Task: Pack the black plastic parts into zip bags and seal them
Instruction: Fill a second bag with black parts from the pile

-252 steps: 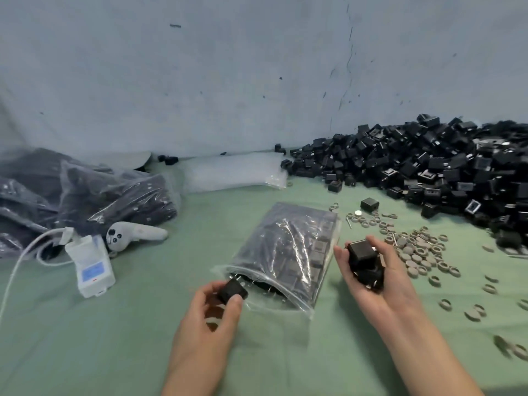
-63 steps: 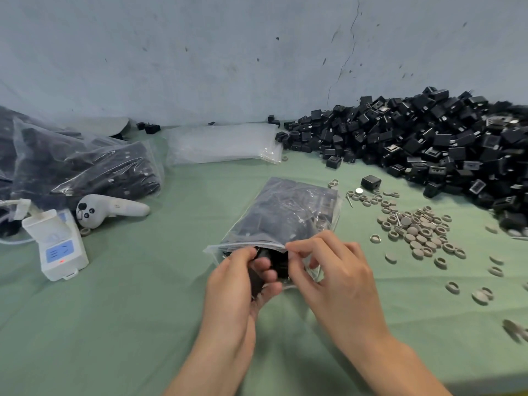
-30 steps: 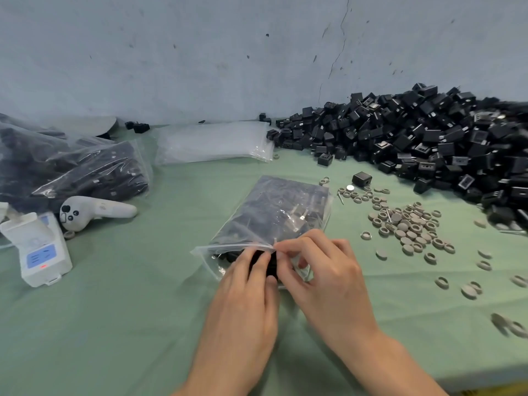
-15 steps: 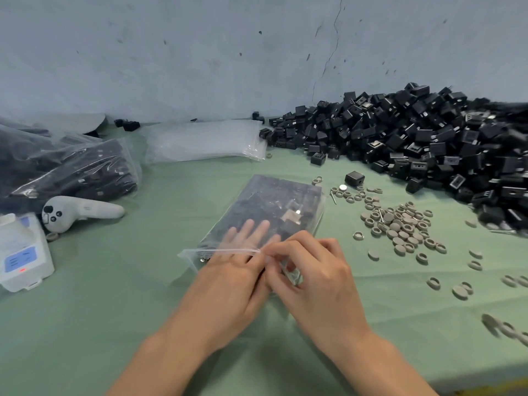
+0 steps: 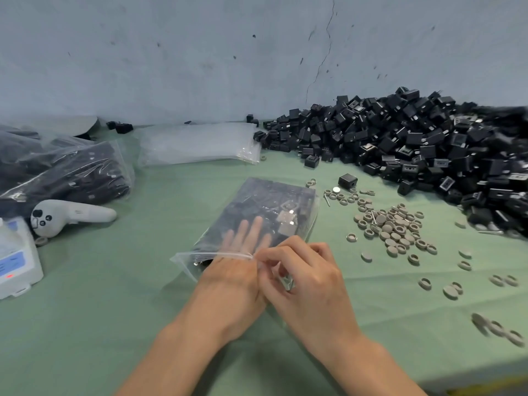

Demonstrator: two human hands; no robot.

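A clear zip bag (image 5: 271,207), partly filled with black plastic parts, lies flat on the green tabletop (image 5: 108,315) in front of the person, with its mouth turned toward them. The left grip (image 5: 231,284) reaches into that mouth: its fingers (image 5: 246,234) lie straight and spread inside the bag, showing through the clear film on top of the parts, and they hold nothing. The right grip (image 5: 310,284) sits just beside it, touching it, with thumb and forefinger pinching the upper lip of the bag at the zip strip, near the middle of the opening; its other fingers are curled. The mouth of the bag is not sealed. To the right, against the pale wall (image 5: 200,58), a large pile of loose black plastic parts (image 5: 414,155) covers the tabletop, and a single black part (image 5: 347,180) sits apart from it, between the pile and the bag. Grey rings and discs (image 5: 391,228) are scattered near the bag's right side and trail off toward the right edge. Behind the bag lies a flat stack of empty clear bags (image 5: 200,142). At the left, filled bags of black parts (image 5: 71,175) are heaped together, with a white handheld controller (image 5: 68,215) in front of them and a white box-shaped device (image 5: 15,261) at the edge of view.
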